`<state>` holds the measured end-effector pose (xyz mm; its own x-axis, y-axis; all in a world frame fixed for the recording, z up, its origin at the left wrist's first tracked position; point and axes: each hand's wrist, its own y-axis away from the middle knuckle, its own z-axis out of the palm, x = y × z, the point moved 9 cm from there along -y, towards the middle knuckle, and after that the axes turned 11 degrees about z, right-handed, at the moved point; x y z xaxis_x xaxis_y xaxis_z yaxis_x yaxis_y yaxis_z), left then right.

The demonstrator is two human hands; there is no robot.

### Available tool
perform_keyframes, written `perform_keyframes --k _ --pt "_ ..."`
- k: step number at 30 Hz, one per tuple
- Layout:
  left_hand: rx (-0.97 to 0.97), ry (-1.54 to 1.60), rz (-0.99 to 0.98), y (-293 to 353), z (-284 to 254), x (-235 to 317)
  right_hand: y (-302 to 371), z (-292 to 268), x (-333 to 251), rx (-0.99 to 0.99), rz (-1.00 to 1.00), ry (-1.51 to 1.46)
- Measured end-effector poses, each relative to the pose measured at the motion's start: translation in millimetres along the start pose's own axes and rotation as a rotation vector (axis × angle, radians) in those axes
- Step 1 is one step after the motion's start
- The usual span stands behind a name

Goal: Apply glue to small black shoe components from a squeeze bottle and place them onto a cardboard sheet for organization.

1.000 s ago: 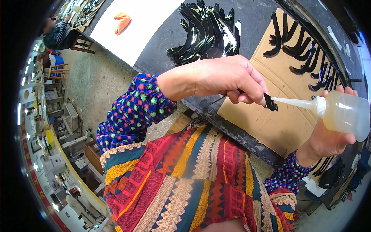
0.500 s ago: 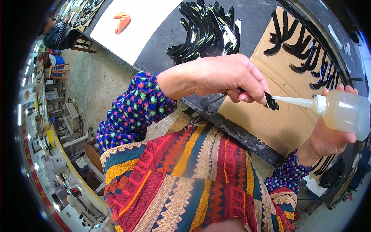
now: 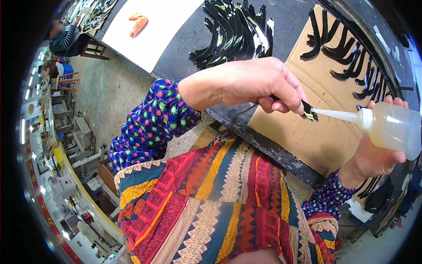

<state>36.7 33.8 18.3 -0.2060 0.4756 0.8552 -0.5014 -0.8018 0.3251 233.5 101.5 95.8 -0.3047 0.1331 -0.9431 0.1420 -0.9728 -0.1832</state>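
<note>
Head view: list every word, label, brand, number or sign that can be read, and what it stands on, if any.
None can be read.
Red band, far left: pale marks, too small and blurred to read.
Bottle, held black strip and cardboard: no readable text shows.

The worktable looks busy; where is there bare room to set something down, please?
Bare: the white sheet around the crumpled orange item, and the near cardboard between the bottle nozzle and the table edge. Crowded: the black strip pile beyond the left hand, and the cardboard's far side, lined with strips.
</note>
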Motion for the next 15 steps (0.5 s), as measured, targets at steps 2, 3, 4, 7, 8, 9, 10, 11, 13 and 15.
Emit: perform_keyframes --k 2,3,4,7,8,9,10,11,13,15 --pt "0.000 0.002 -0.002 -1.2 -0.3 -0.5 0.1 -1.1 0.1 0.003 -0.001 0.000" --pt "0.000 0.002 -0.003 -1.0 0.0 -0.7 0.4 -1.4 -0.1 0.004 0.000 -0.001" --pt "-0.001 0.003 -0.004 -0.8 0.4 -1.0 0.7 -1.6 -0.2 0.005 0.000 -0.003" --pt "-0.008 0.011 -0.008 -1.1 2.1 -1.7 0.6 -0.7 -1.6 -0.001 -0.005 0.012" --pt "-0.014 0.018 -0.012 -1.2 3.0 -2.1 0.3 -0.9 -1.7 -0.001 -0.005 0.013" --pt "-0.014 0.018 -0.013 -0.9 3.4 -2.1 0.4 -0.6 -1.5 -0.005 -0.002 0.013" --pt "-0.013 0.016 -0.013 -0.6 3.7 -1.9 0.5 -0.3 -1.2 -0.009 0.000 0.013" --pt "-0.012 0.013 -0.013 -0.3 4.0 -1.9 0.7 0.0 -1.0 -0.009 0.001 0.013" --pt "-0.013 0.011 -0.011 -0.8 4.7 -1.7 0.4 -0.4 -0.5 0.000 0.004 0.003" --pt "-0.013 0.009 -0.010 -1.0 4.9 -1.8 0.8 -0.7 -0.5 0.000 0.000 0.008"
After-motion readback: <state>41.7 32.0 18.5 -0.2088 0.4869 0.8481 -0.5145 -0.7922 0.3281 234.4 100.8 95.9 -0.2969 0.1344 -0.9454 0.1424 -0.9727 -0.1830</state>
